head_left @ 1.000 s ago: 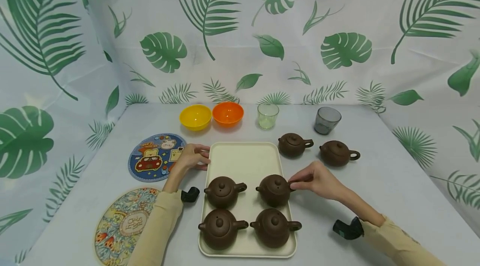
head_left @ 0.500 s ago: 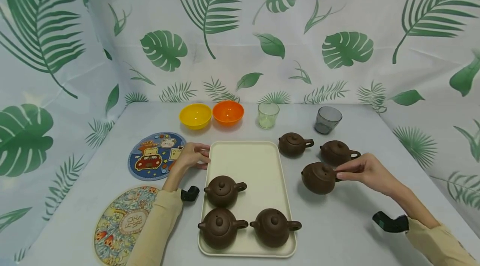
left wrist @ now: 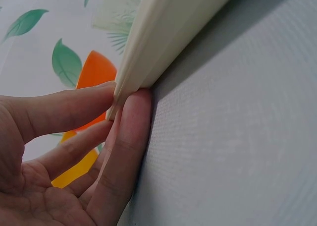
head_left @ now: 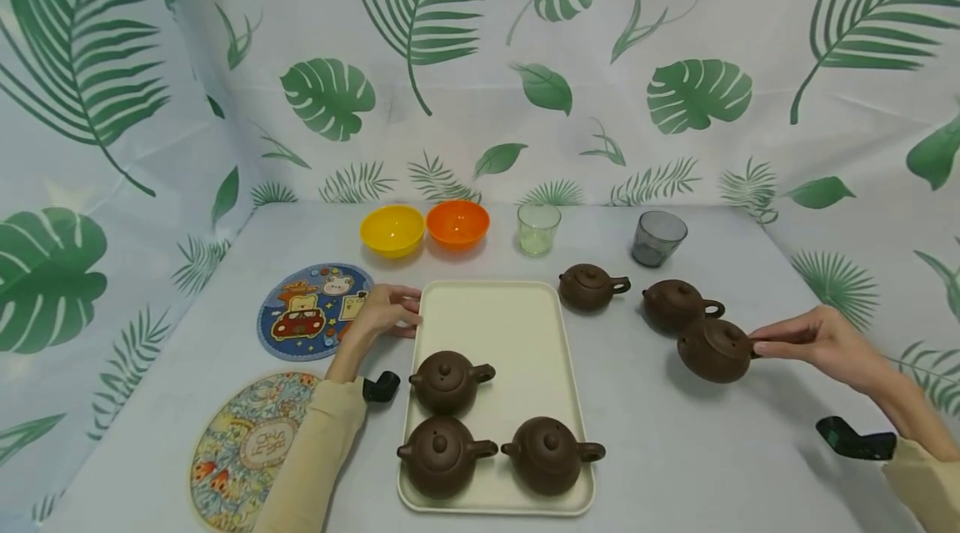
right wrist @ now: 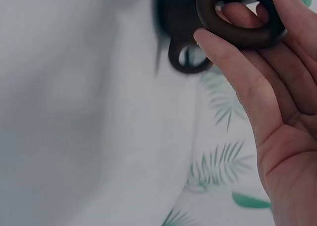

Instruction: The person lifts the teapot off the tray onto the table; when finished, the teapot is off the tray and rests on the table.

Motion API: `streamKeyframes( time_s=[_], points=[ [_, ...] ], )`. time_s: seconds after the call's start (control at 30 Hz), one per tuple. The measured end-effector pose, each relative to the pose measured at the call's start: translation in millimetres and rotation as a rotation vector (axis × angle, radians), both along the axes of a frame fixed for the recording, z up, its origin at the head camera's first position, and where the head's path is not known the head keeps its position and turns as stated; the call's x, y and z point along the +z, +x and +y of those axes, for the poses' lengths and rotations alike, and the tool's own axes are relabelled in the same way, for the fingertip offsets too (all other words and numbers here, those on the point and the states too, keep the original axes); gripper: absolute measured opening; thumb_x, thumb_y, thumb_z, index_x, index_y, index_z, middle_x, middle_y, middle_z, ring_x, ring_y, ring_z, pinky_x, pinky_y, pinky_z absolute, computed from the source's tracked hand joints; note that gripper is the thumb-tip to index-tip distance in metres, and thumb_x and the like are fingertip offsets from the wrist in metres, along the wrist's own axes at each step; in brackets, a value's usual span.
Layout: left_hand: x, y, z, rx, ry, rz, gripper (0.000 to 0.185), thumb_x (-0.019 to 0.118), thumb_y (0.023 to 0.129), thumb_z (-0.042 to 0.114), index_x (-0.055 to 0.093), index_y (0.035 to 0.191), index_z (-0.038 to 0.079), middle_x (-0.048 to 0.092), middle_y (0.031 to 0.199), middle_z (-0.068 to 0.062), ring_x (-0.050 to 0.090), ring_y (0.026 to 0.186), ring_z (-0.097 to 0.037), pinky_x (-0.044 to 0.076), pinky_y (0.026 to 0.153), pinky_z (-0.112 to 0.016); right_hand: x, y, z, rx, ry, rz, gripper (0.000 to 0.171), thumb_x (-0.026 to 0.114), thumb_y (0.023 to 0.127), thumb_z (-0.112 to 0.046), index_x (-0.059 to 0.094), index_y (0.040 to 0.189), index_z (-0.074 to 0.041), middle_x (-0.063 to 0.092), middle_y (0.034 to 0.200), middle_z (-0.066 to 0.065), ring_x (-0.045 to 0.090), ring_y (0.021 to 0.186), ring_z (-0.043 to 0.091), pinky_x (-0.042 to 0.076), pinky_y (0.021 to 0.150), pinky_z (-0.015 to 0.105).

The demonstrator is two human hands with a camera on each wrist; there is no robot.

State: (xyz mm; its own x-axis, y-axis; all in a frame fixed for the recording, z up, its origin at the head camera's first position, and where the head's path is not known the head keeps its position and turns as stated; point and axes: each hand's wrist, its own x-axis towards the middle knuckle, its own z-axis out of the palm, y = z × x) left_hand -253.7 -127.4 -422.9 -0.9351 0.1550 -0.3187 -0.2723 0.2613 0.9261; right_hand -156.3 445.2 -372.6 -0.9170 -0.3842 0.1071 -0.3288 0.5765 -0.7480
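My right hand (head_left: 832,349) pinches the handle of a small dark brown teapot (head_left: 715,354), right of the tray and close over the table. In the right wrist view, the fingers meet at the ring-shaped handle (right wrist: 242,35); most of the pot's body is cut off there. My left hand (head_left: 384,312) grips the left rim of a cream rectangular tray (head_left: 487,312), with fingertips on either side of the edge (left wrist: 141,52) in the left wrist view. Three brown teapots stand on the tray: one at middle left (head_left: 444,383), one front left (head_left: 439,456), one front right (head_left: 547,455).
Two more brown teapots, one (head_left: 588,289) beside the tray and one (head_left: 677,305) just behind the held pot, stand on the table. A yellow bowl (head_left: 392,231), orange bowl (head_left: 457,224), green glass (head_left: 537,229) and grey glass (head_left: 658,238) line the back. Round mats (head_left: 273,333) lie left.
My right hand has lifted the teapot off the tray's middle right and carried it rightward, near the teapots on the table. The left hand stays at the tray's rim.
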Motion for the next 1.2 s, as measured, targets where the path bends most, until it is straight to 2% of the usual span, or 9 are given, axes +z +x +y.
streamKeyframes(
  time_s=[0.23,0.47,0.63,0.77,1.0,1.2],
  points=[
    [-3.9,0.9,0.7,0.016,0.0,0.005,0.049,0.067,0.077,-0.013,0.056,0.125,-0.009,0.064,0.088,-0.013,0.061,0.064,-0.015,0.061,0.06,-0.03,-9.5,1.7,18.4,0.001,0.002,-0.008,0.022,0.064,0.081,0.013,0.076,0.095,0.0,0.074,0.09,-0.009,0.069,0.08,0.003,0.054,0.067,0.011],
    [-3.7,1.7,-1.2,0.015,-0.015,0.01,0.048,0.068,0.077,-0.012,0.057,0.124,-0.009,0.062,0.088,-0.012,0.06,0.064,-0.015,0.061,0.06,-0.031,-20.5,4.1,25.7,-0.018,0.006,-0.034,0.021,0.064,0.082,0.011,0.076,0.095,-0.001,0.074,0.089,-0.009,0.068,0.081,0.002,0.053,0.067,0.01],
    [-4.6,0.6,0.0,0.013,-0.012,0.015,0.048,0.068,0.077,-0.012,0.058,0.124,-0.008,0.062,0.087,-0.011,0.06,0.063,-0.015,0.061,0.06,-0.03,-25.0,4.1,28.3,0.005,-0.017,-0.051,0.022,0.062,0.083,0.012,0.075,0.097,0.001,0.074,0.09,-0.008,0.068,0.082,0.002,0.053,0.069,0.011],
    [-3.7,0.8,0.4,0.013,-0.017,0.011,0.048,0.068,0.077,-0.012,0.057,0.124,-0.009,0.062,0.087,-0.012,0.06,0.064,-0.015,0.061,0.06,-0.03,-24.2,4.6,27.5,-0.008,-0.009,-0.067,0.02,0.062,0.084,0.011,0.075,0.097,0.002,0.074,0.09,-0.008,0.069,0.082,0.003,0.053,0.068,0.011],
    [-2.1,1.7,0.3,0.018,-0.029,0.011,0.048,0.068,0.077,-0.012,0.058,0.124,-0.007,0.062,0.087,-0.011,0.061,0.063,-0.015,0.061,0.059,-0.03,-19.1,4.4,23.4,-0.073,0.085,-0.06,0.014,0.067,0.084,0.004,0.075,0.095,0.001,0.074,0.087,-0.009,0.068,0.079,0.002,0.053,0.065,0.012],
    [-0.7,0.9,0.9,0.023,-0.028,0.01,0.048,0.068,0.077,-0.011,0.059,0.124,-0.006,0.062,0.087,-0.011,0.061,0.063,-0.015,0.061,0.059,-0.03,-16.1,2.2,19.9,-0.105,0.136,-0.035,0.014,0.068,0.084,0.0,0.074,0.096,0.0,0.072,0.089,-0.015,0.066,0.079,-0.001,0.051,0.064,0.013]
  ],
)
